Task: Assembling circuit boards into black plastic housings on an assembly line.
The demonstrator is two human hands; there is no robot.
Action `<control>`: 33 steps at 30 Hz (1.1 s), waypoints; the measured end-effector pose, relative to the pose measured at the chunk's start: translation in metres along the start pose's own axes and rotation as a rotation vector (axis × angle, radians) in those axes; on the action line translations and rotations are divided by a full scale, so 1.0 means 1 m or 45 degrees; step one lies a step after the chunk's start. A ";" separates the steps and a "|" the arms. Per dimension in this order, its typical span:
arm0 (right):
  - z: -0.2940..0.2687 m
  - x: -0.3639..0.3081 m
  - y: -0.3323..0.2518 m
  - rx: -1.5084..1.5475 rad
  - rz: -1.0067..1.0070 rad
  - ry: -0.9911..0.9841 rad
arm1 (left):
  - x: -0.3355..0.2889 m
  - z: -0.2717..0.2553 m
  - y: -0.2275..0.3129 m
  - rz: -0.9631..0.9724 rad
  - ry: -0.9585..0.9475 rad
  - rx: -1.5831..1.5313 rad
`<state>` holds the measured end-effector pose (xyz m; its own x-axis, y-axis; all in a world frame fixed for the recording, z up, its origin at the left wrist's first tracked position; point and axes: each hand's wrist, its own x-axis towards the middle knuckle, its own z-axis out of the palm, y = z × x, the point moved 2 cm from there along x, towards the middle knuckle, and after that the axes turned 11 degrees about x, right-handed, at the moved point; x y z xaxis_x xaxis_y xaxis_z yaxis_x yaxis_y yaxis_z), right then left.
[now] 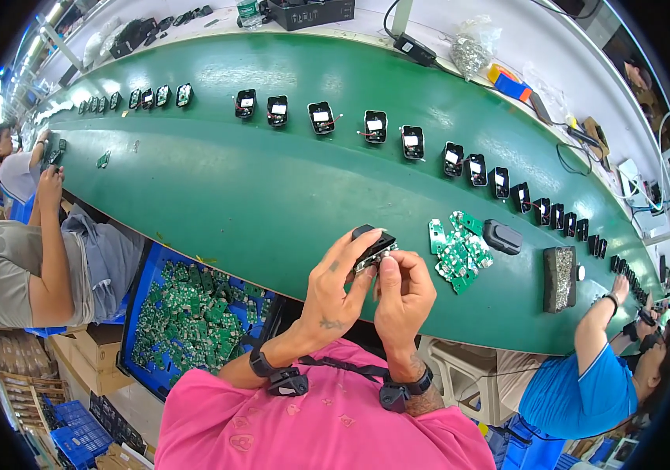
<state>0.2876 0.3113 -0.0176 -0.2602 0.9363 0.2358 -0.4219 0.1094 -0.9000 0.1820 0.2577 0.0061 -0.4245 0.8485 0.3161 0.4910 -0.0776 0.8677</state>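
Over the near edge of the green table (pixel 272 196), my left hand (pixel 327 294) grips a black plastic housing (pixel 368 239) by its sides. Inside the tilted housing part of a green circuit board shows. At the housing's right end my right hand (pixel 405 301) has thumb and forefinger pinched together, with a tiny pale piece by their tips, too small to name. To the right of my hands lies a loose heap of green circuit boards (pixel 460 252). Touching its far right side is another black housing (pixel 502 236), lying face down.
A long row of black housings (pixel 375 125) with boards curves across the table. On the right stands a dark block with a speckled metallic top (pixel 559 280). A blue bin of circuit boards (pixel 135 313) sits below the left edge. Co-workers sit on both sides.
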 end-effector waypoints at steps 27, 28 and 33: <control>-0.002 0.009 -0.043 -0.849 -0.312 -0.393 | -0.003 -0.006 0.013 0.036 0.007 0.112; -0.003 0.010 -0.044 -0.850 -0.311 -0.392 | -0.004 -0.005 0.013 0.059 0.018 0.146; -0.007 0.013 -0.048 -0.957 -0.340 -0.499 | -0.001 -0.007 0.018 0.140 -0.009 0.301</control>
<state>0.3106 0.3204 0.0256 -0.5713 0.6818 0.4568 0.1349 0.6271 -0.7672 0.1862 0.2521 0.0239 -0.3535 0.8456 0.4001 0.6983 -0.0461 0.7144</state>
